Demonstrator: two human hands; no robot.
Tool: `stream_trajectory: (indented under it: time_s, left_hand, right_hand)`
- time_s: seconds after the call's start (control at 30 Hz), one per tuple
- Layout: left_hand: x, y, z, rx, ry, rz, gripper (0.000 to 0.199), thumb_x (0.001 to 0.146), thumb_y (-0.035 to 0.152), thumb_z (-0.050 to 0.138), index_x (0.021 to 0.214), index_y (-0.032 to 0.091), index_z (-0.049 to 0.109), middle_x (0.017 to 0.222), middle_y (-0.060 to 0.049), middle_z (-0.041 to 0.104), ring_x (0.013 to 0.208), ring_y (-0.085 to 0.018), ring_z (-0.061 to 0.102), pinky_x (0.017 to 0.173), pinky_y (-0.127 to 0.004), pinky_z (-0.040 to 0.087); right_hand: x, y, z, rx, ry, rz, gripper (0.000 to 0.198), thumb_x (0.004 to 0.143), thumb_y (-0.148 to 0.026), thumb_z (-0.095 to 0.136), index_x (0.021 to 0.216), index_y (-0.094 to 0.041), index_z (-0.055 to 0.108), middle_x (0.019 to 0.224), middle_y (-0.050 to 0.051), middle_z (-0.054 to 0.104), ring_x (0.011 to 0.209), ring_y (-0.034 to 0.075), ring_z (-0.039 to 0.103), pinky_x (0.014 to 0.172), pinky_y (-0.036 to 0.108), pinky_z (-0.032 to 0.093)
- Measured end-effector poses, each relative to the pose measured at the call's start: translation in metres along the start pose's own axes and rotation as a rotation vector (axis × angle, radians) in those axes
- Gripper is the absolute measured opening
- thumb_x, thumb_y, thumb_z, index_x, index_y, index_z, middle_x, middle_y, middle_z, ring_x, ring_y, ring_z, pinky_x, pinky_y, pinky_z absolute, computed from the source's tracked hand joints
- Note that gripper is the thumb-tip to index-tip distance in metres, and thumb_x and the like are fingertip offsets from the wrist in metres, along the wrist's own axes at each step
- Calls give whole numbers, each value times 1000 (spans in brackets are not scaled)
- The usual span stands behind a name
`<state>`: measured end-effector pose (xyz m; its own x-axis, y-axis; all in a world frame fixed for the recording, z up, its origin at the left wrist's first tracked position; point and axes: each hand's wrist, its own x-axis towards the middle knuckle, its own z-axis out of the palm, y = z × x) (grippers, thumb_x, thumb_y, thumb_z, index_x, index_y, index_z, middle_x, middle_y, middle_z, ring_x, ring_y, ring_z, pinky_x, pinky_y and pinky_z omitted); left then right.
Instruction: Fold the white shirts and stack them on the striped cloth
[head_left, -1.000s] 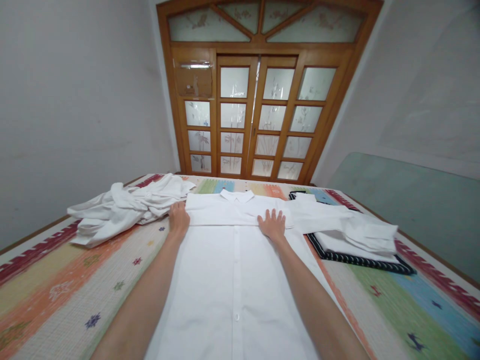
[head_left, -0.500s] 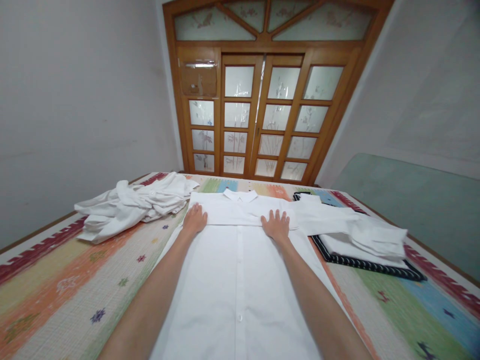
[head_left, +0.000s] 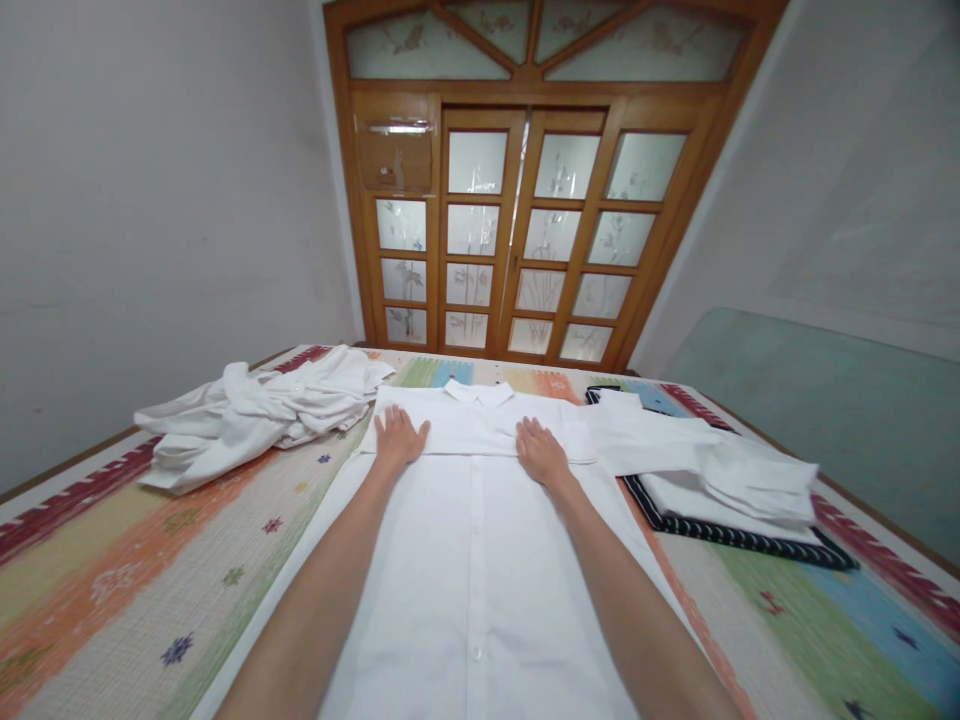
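Two bare hands press a white button-front shirt (head_left: 424, 590) laid out flat, collar (head_left: 478, 393) at the far end, on a cloth (head_left: 127, 545) of coloured stripes and small star motifs. The left hand (head_left: 401, 437) rests palm down on the upper chest, its grip apart, thumb held away from the fingers. The right hand (head_left: 541, 453) lies across the placket line from it, its grip also loose, fingers side by side on the fabric. Beneath both, a folded band (head_left: 465, 432) of white fabric spans the chest, its lower edge running crosswise. At right, a white sleeve (head_left: 652, 442) stretches out over a folded stack (head_left: 739, 538) of white and black-and-white striped cloth. At left, near the shirt's shoulder, sits a crumpled heap (head_left: 262, 412) of white fabric. Beyond stand wood-framed doors (head_left: 517, 96) with patterned glass panes.
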<state>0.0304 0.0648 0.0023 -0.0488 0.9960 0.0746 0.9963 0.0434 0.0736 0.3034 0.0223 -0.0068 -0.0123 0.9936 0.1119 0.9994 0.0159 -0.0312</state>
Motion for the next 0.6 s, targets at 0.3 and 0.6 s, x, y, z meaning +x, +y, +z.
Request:
stream_trajectory:
  time_s: [0.3,0.6]
  left_hand:
    - [1,-1,3,-41,-62,66,72,95,58,16,153,18,28,160,-8,18,148,-31,14,119,-55,12]
    - [-9,-4,7,-38,-72,96,71,95,55,17,153,15,25,161,-9,15,148,-31,11,119,-52,11]
  right_hand:
    - [-3,-2,-5,63,-64,209,68,98,-50,20,154,-10,24,161,11,18,148,29,13,118,44,8]
    - [-2,-2,-1,115,8,375,71,98,-48,12,152,-4,27,160,18,20,147,34,11,117,50,3]
